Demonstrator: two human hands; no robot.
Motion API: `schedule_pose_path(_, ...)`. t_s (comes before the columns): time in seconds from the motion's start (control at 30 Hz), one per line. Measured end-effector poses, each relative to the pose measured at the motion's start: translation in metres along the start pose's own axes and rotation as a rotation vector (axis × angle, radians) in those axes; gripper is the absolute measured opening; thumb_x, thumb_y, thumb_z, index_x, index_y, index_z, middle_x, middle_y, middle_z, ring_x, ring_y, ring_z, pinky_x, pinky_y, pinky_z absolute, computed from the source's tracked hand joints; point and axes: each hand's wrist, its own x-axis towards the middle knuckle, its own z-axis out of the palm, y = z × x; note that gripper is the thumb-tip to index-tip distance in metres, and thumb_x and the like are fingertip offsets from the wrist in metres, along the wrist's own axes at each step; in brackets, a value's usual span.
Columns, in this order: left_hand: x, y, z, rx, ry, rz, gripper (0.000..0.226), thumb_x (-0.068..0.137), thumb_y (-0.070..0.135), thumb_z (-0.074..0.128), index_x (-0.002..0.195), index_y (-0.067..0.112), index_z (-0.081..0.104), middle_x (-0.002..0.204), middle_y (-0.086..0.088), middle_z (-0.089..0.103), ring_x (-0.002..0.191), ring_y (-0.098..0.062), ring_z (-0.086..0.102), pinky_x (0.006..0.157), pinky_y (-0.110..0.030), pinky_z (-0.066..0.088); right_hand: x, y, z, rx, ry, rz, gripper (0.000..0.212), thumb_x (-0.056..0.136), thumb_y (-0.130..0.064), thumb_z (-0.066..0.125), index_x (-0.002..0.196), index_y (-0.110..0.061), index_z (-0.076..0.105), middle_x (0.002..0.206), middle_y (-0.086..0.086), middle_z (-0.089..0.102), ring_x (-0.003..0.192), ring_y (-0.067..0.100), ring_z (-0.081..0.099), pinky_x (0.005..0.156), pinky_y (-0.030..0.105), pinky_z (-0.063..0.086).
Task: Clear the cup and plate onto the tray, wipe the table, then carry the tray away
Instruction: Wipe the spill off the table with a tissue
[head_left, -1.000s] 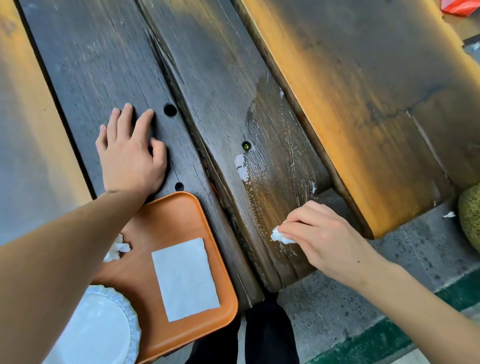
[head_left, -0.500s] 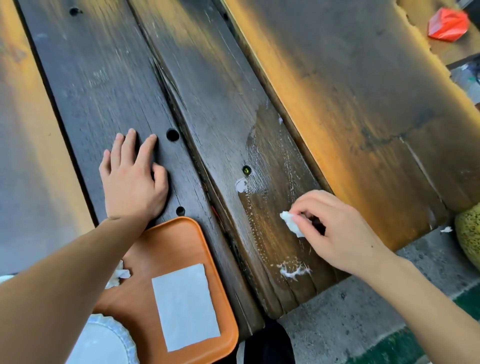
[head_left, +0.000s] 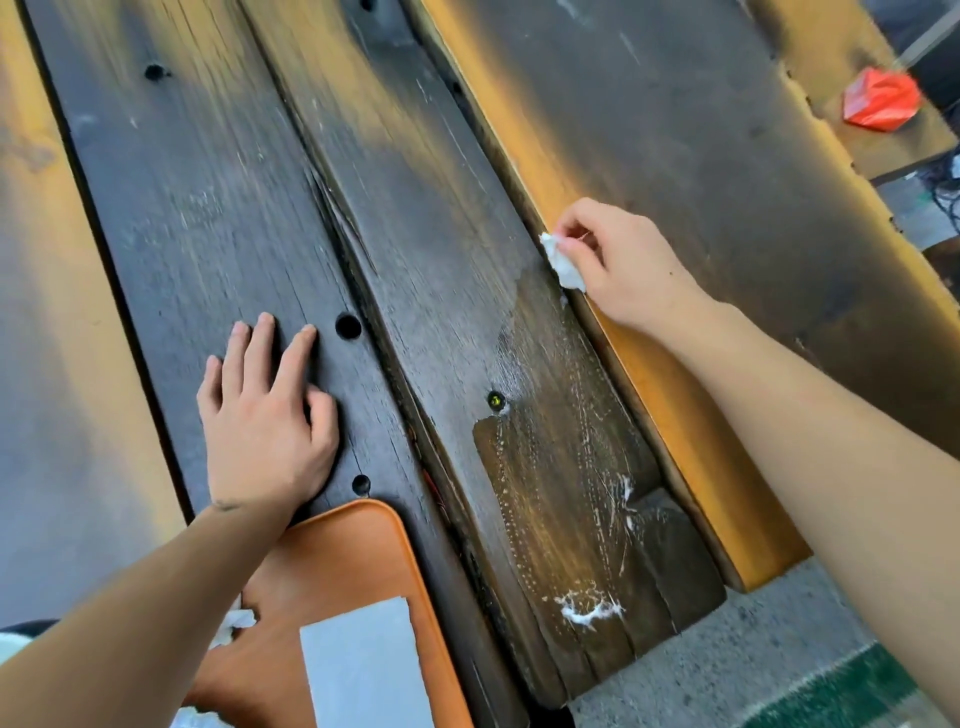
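Head view: wiping is under way on the dark plank worktop (head_left: 208, 218). The right hand (head_left: 618, 260) pinches a crumpled white tissue (head_left: 563, 262) between thumb and fingertips, pressed at the far edge of the middle plank, just beside the raised orange-edged board (head_left: 691, 431). A second ago that hand worked at the plank's near end; half a second ago it was partway up; now it has swept well forward, leaving a wet streak (head_left: 545, 467) and a shredded white scrap of tissue (head_left: 589, 610) behind near the plank end.

The left hand (head_left: 265, 421) lies flat and spread on the left plank, grasping nothing, bracing as before, its wrist just beyond the orange tray (head_left: 353, 551). The tray sits at the near edge, carrying a flat white napkin (head_left: 363, 670) and a small crumpled tissue (head_left: 236, 623) beside the forearm. A pale sliver at the bottom edge is probably the plate (head_left: 195, 719), which showed more fully a second ago; the cup is not visible.

Judging from this, clearing looks done and wiping is midway. The tissue is breaking up, so the scrap at the near end will likely need picking up before the tray can go. A red object (head_left: 878, 101) lies far off at the upper right.
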Motion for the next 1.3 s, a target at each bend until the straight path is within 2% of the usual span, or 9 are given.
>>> schedule_pose_path(0.13,0.000,0.000,0.001,0.005,0.008,0.003,0.060,0.088,0.027,0.038,0.145,0.017,0.052,0.159,-0.016,0.039,0.151,-0.035,0.029,0.122,-0.053,0.018,0.006,-0.002,0.004,-0.014,-0.058,-0.002,0.014,0.097,-0.027,0.056,0.097,-0.019,0.068,0.094,0.000,0.065,0.084,0.015,0.059,0.079,0.033,0.048)
schedule_pose_path(0.27,0.001,0.000,0.000,0.003,-0.001,-0.002,0.059,0.088,0.026,0.040,0.145,0.017,0.052,0.160,-0.016,0.038,0.151,-0.035,0.028,0.123,-0.053,0.017,0.001,-0.003,0.002,0.005,-0.106,0.027,0.016,0.093,-0.025,0.061,0.103,-0.021,0.073,0.099,-0.003,0.067,0.084,0.008,0.061,0.076,0.021,0.045)
schedule_pose_path(0.43,0.001,-0.001,0.001,0.003,0.009,0.004,0.059,0.088,0.026,0.039,0.145,0.017,0.052,0.160,-0.016,0.038,0.151,-0.035,0.028,0.123,-0.052,0.017,-0.011,-0.003,-0.001,0.012,-0.136,0.046,0.019,0.089,-0.016,0.063,0.104,-0.020,0.073,0.099,-0.005,0.066,0.084,0.007,0.060,0.078,0.024,0.049)
schedule_pose_path(0.57,0.001,-0.001,0.003,0.000,0.020,0.009,0.060,0.088,0.026,0.041,0.145,0.018,0.051,0.160,-0.016,0.038,0.151,-0.035,0.029,0.122,-0.051,0.016,-0.034,-0.002,-0.001,0.028,-0.155,0.041,0.019,0.086,-0.017,0.063,0.102,-0.022,0.072,0.098,-0.003,0.064,0.083,0.009,0.061,0.079,0.034,0.054)
schedule_pose_path(0.77,0.000,-0.005,0.006,-0.001,0.036,0.016,0.058,0.089,0.025,0.041,0.145,0.018,0.050,0.160,-0.015,0.038,0.151,-0.035,0.029,0.121,-0.052,0.017,-0.088,-0.004,0.002,-0.014,-0.176,-0.007,0.019,0.092,-0.019,0.060,0.106,-0.021,0.071,0.102,-0.003,0.060,0.085,0.012,0.060,0.079,0.038,0.053)
schedule_pose_path(0.87,0.000,-0.006,0.008,0.006,0.039,0.024,0.058,0.089,0.026,0.041,0.146,0.019,0.049,0.160,-0.015,0.037,0.151,-0.034,0.028,0.121,-0.052,0.017,-0.116,-0.007,0.008,0.002,-0.174,0.000,0.020,0.093,-0.019,0.060,0.109,-0.019,0.071,0.104,-0.003,0.060,0.089,0.012,0.059,0.081,0.033,0.051)
schedule_pose_path(1.0,-0.001,-0.006,0.009,-0.008,0.044,0.025,0.057,0.089,0.025,0.041,0.145,0.020,0.049,0.160,-0.015,0.037,0.151,-0.034,0.027,0.121,-0.053,0.018,-0.155,-0.015,0.015,-0.014,-0.129,-0.004,0.019,0.092,-0.016,0.061,0.108,-0.016,0.071,0.102,-0.003,0.061,0.092,0.012,0.057,0.077,0.020,0.039)
schedule_pose_path(1.13,-0.001,-0.007,0.009,-0.015,0.042,0.026,0.057,0.089,0.026,0.040,0.145,0.021,0.048,0.160,-0.014,0.037,0.151,-0.034,0.027,0.121,-0.053,0.017,-0.193,-0.026,0.021,-0.013,-0.121,-0.004,0.018,0.090,-0.013,0.061,0.106,-0.015,0.070,0.100,-0.002,0.062,0.092,0.014,0.058,0.079,0.030,0.048)
schedule_pose_path(1.3,-0.001,-0.006,0.007,-0.014,0.017,0.021,0.057,0.091,0.028,0.038,0.147,0.020,0.047,0.160,-0.015,0.036,0.152,-0.034,0.025,0.122,-0.053,0.016,-0.244,-0.040,0.031,0.023,-0.092,0.025,0.019,0.089,-0.010,0.064,0.105,-0.018,0.071,0.098,-0.007,0.060,0.092,0.009,0.056,0.084,0.031,0.049)
